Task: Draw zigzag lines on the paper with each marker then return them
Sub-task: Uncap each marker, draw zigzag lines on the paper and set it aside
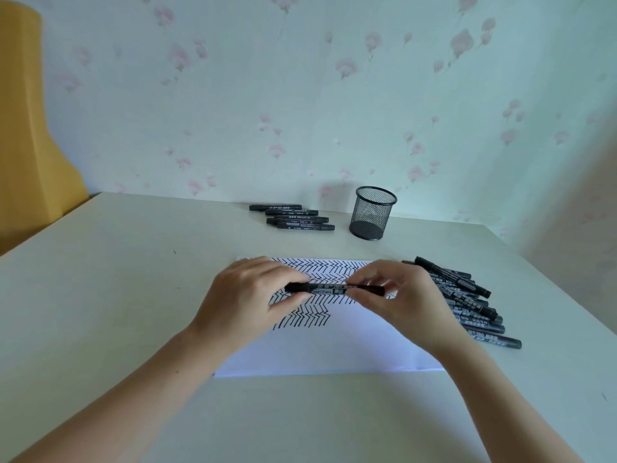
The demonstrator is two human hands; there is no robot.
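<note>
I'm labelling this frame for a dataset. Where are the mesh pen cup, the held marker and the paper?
mesh pen cup (372,213): head view, on its mesh side wall.
held marker (329,289): head view, on the barrel between both hands.
paper (334,349): head view, on the blank lower part.

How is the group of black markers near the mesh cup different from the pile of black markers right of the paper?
The small row of black markers lies neatly parallel by the wall, left of the black mesh cup; the large pile of black markers is bigger, slanted and overlapping, beside the white paper. Both look like the same capped type.
</note>
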